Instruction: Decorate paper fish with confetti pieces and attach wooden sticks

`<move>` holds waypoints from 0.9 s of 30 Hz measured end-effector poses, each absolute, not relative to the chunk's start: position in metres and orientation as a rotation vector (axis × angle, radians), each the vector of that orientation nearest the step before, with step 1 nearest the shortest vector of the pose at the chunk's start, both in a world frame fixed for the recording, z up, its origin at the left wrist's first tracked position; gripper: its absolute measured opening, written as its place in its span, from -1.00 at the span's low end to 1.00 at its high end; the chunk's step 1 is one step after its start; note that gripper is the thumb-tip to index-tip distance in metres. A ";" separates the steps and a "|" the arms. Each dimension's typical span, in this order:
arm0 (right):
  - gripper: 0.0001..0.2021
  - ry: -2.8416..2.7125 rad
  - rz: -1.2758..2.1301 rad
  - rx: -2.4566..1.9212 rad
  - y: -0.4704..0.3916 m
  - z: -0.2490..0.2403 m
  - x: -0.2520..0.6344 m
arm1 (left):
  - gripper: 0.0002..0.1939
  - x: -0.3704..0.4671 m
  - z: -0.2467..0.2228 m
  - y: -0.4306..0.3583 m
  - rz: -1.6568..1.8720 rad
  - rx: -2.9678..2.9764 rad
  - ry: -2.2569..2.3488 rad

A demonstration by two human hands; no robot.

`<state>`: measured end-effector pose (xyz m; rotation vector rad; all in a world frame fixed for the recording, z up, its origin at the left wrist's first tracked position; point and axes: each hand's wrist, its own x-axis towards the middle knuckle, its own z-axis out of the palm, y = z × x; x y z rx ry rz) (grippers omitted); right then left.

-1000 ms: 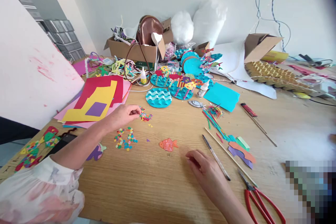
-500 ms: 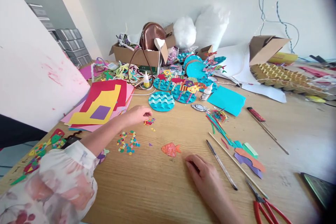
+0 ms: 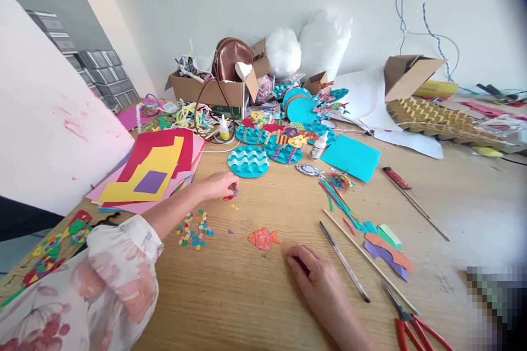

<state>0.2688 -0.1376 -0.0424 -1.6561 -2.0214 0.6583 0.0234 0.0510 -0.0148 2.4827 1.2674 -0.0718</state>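
The left arm is stretched forward in a flowered sleeve, the left hand [image 3: 220, 184] held palm down with fingertips [image 3: 234, 187] bunched. The right hand [image 3: 319, 279] is laid flat, fingers loosely extended forward-left.

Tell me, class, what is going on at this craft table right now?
A person sits at a wooden table strewn with paper craft. Their left hand reaches into a small heap of coloured paper bits, fingers pinched down on it. Their right hand rests flat on the wood just below a small orange paper fish. A thin pen, a wooden stick and red-handled scissors lie to the right, untouched. A round turquoise wave disc lies beyond the left hand.
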 end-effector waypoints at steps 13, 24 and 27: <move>-0.79 -2.008 0.722 -1.673 -0.137 -0.043 0.270 | -0.91 0.026 -0.007 0.051 0.013 2.330 1.290; -0.82 -1.914 0.770 -1.611 -0.139 -0.033 0.271 | -0.88 0.014 0.017 0.035 0.363 1.937 1.287; -0.86 -1.793 0.800 -1.602 -0.138 -0.010 0.267 | -0.82 0.021 0.025 0.009 0.515 1.679 1.207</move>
